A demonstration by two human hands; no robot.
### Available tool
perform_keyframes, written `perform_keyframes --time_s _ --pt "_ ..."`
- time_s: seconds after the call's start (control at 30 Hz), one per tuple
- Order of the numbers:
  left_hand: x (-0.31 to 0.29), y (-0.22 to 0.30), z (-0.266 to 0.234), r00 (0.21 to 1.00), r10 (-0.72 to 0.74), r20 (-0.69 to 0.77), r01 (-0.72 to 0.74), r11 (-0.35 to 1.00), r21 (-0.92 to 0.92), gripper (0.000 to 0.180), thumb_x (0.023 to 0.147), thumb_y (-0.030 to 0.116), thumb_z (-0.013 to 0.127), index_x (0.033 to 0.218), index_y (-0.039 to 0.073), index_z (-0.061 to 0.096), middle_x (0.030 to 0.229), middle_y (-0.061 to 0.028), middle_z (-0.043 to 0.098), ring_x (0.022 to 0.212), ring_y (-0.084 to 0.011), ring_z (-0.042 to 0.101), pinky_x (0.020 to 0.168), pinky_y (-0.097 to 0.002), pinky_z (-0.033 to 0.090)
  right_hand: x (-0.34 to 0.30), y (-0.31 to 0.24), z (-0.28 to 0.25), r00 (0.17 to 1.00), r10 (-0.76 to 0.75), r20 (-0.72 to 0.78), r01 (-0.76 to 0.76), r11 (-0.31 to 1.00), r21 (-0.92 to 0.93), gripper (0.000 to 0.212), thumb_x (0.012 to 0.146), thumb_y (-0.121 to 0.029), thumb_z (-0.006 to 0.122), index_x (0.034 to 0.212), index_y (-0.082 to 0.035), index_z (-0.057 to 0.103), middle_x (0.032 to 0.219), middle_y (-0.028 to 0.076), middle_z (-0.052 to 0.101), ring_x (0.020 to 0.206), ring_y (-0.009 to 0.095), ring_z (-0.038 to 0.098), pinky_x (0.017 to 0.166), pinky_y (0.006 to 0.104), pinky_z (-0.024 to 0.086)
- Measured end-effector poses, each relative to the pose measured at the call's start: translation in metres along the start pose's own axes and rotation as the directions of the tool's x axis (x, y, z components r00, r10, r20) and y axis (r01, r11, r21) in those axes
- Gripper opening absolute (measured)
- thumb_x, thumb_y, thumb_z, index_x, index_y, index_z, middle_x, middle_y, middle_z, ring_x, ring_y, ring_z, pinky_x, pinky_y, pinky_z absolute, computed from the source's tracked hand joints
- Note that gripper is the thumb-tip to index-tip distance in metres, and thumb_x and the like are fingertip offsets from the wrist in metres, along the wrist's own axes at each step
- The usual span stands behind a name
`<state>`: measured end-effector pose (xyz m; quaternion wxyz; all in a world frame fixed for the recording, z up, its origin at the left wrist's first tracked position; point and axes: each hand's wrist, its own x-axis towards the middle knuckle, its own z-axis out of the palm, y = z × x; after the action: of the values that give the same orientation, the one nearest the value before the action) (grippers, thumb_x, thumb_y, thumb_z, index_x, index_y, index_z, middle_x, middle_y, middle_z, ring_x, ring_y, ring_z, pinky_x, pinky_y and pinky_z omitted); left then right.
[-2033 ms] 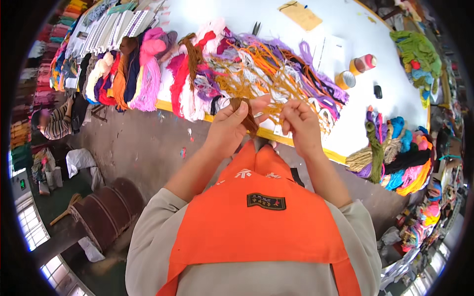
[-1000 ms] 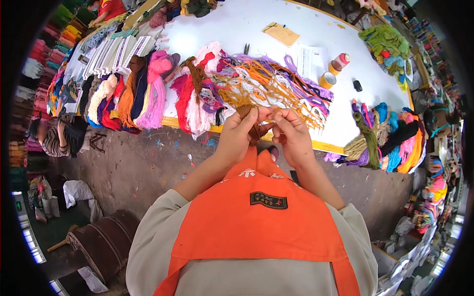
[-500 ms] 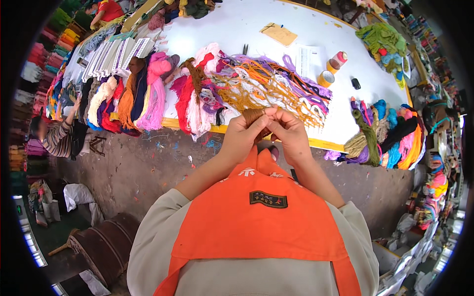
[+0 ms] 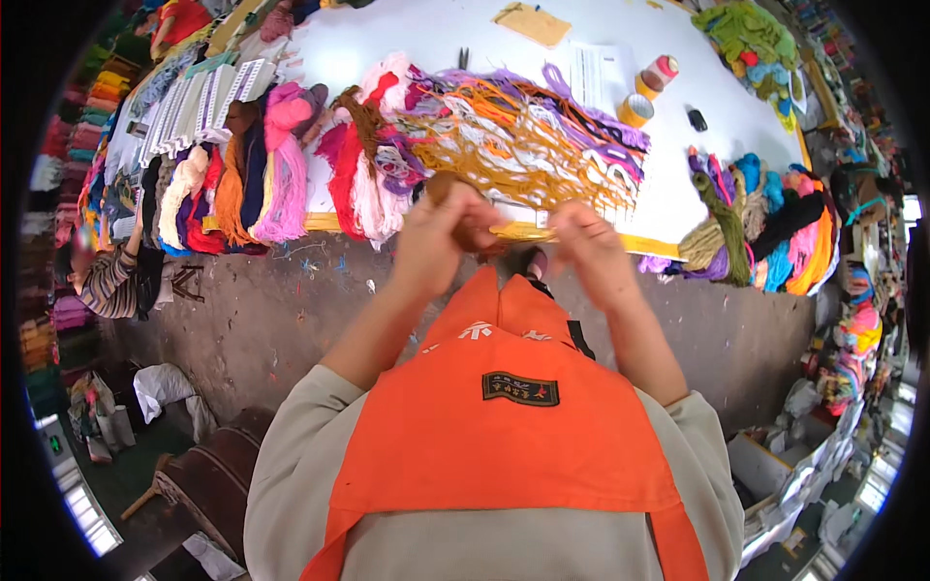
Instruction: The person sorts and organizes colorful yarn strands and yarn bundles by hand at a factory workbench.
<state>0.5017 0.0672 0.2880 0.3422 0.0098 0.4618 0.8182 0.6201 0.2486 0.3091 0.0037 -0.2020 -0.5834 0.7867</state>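
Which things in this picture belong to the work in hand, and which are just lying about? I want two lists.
Likely in use:
- brown yarn, held in the left hand
- mixed-colour strands on the table, before the right hand (blurred; grip unclear)

Seemingly lying about:
- brown paper
- yellow roll
- small black object
- brown barrel

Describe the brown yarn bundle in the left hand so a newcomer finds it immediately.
Find the white table, then its yellow near edge. There the left hand grips the brown yarn bundle. It is held in the air, unlike the skeins lying on the table.
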Motion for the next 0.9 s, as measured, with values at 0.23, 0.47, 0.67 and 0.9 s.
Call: perform_keyframes --time_s 0.23,0.47,0.67,0.9 --pt "0.024 0.007 -0.201 0.837 -0.326 -0.439 0.145 0.906 -0.396 0.024 0.095 0.012 0.050 0.072 0.013 0.042 0.056 0.0066 0.029 0.043 -0.0051 0.026 0.037 -0.0223 0.020 -0.010 0.088 -0.264 0.743 0.052 -0.667 0.364 0.806 0.467 0.012 0.095 -0.010 0.051 0.083 -0.010 0.050 0.095 0.004 0.062 0.090 0.018 0.060 0.094 0.0389 0.046" --pt "0.010 0.029 -0.308 0.631 -0.192 -0.751 -0.231 0.879 -0.418 0.023 0.093 0.010 0.049 0.070 0.015 0.045 0.054 0.0080 0.028 0.039 -0.0050 0.021 0.037 -0.0221 0.018 -0.106 0.134 -0.567 0.659 -0.166 -0.734 -0.265 0.862 -0.433 0.009 0.094 -0.012 0.049 0.091 -0.010 0.057 0.090 0.003 0.061 0.083 0.017 0.061 0.071 0.0366 0.051" --pt "0.089 -0.117 -0.134 0.738 -0.574 -0.354 0.557 0.815 -0.159 0.020 0.089 0.025 0.067 0.100 0.008 0.065 0.061 0.0078 0.045 0.044 -0.0034 0.027 0.039 -0.0186 0.018 0.077 0.209 -0.400 0.973 0.008 -0.229 -0.220 -0.248 -0.943 0.023 0.099 -0.013 0.038 0.111 -0.002 0.054 0.112 0.011 0.060 0.110 0.024 0.056 0.087 0.0348 0.045" --pt "0.181 -0.229 -0.059 0.686 -0.609 -0.398 0.724 0.624 0.294 0.021 0.084 0.026 0.067 0.090 0.006 0.068 0.063 0.0018 0.054 0.048 -0.0058 0.039 0.041 -0.0229 0.024 0.173 0.211 -0.193 0.993 0.082 0.087 0.015 0.635 -0.773 0.016 0.095 -0.024 0.054 0.105 -0.013 0.059 0.089 0.014 0.067 0.082 0.036 0.064 0.070 0.0436 0.050"
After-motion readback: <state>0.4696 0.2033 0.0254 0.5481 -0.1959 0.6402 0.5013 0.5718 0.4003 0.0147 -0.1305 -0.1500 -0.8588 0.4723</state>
